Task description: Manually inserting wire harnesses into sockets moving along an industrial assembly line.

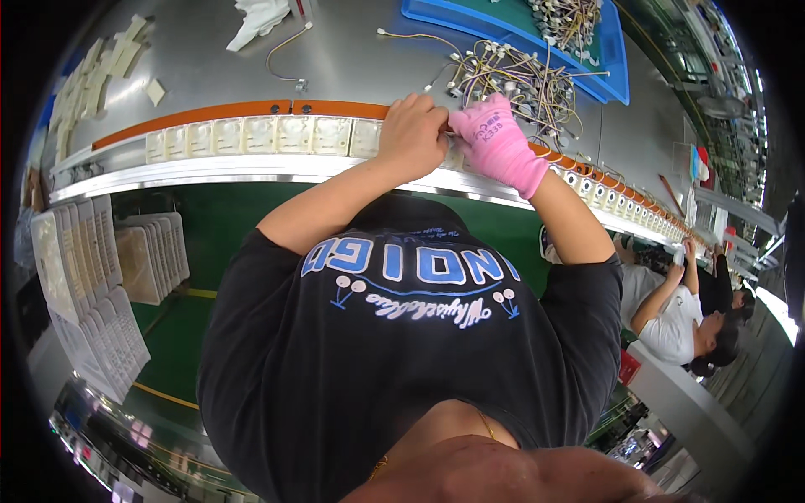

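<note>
My bare left hand (413,138) rests at the orange rail along the bench edge, its fingers curled and pressed together. Close beside it, my right hand (498,147) wears a pink knit glove, and its fingers are bent in a pinch. The fingertips of both hands nearly meet; whatever lies between them is hidden. Below the rail runs a row of white square plastic housings (293,135), partly covered by my hands. Just beyond the gloved hand lies a tangled heap of wire leads (511,75) with white connectors.
A blue tray (616,63) with more wires stands at the far right. One loose lead (270,60) and a white cloth (256,21) lie farther left, near scattered pale pieces (101,71). White plastic racks (80,260) stand left, below the bench. Co-workers (683,323) sit along the line at right.
</note>
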